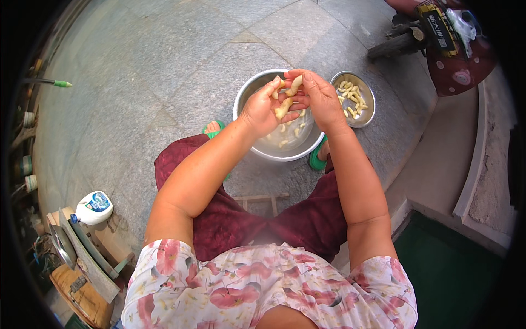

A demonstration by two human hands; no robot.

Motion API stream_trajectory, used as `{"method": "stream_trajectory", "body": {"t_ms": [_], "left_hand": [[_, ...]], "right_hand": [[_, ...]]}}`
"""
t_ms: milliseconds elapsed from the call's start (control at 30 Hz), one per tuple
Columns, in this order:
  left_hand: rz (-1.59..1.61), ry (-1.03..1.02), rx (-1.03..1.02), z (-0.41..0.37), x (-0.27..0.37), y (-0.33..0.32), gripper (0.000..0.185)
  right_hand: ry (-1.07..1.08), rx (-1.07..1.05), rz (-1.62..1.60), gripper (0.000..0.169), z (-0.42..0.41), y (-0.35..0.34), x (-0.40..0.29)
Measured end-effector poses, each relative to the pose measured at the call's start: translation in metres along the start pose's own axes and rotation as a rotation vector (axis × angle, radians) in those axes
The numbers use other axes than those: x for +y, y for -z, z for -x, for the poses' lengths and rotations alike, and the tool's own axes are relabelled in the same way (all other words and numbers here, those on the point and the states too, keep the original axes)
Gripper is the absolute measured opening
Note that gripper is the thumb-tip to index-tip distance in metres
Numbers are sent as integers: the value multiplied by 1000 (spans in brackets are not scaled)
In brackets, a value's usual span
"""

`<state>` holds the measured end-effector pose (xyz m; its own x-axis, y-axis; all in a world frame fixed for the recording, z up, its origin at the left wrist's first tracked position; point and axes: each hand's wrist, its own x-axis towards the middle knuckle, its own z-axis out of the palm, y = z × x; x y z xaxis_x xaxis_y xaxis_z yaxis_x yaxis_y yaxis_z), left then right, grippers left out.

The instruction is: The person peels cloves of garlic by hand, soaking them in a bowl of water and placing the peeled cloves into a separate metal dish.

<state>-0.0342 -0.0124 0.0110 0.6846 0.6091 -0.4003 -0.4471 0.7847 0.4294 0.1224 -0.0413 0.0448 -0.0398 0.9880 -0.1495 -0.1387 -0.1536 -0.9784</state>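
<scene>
Both hands are together above a large metal basin [283,155] holding cloudy water and several pale yellow, curved pieces of food [283,143]. In my left hand [263,107] are two such pieces, one [283,108] across the palm and fingers, another [277,89] near the thumb. Between the thumb and fingers of my right hand [322,96] is a third curved piece [295,85]. Just right of the basin, a smaller metal bowl [368,119] contains several more of these pieces [352,96]. What kind of food they are, I cannot tell.
Grey stone paving [197,82] surrounds the basin, which stands between my feet in green sandals [315,158]. A white plastic bottle [94,207] lies at left, near a wooden board [82,296]. A log [394,44] and dark red patterned cloth [460,74] are at upper right.
</scene>
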Motion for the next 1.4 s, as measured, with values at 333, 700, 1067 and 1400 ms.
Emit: {"method": "stream_trajectory", "body": {"t_ms": [333,700,1067,1400], "left_hand": [[-227,-107,51,-11,6,10,21],[-544,-203,4,-11,4,0,29],[-519,-296,100,-16,16,4,22],[-532,-467,110,-25,18,13,20]], "right_hand": [[-61,21,-62,31,-15,15,7],[3,105,302,28,-19,20,20],[-105,148,133,23,-22,13,16],[-12,202,447,13,-27,6,24]]}}
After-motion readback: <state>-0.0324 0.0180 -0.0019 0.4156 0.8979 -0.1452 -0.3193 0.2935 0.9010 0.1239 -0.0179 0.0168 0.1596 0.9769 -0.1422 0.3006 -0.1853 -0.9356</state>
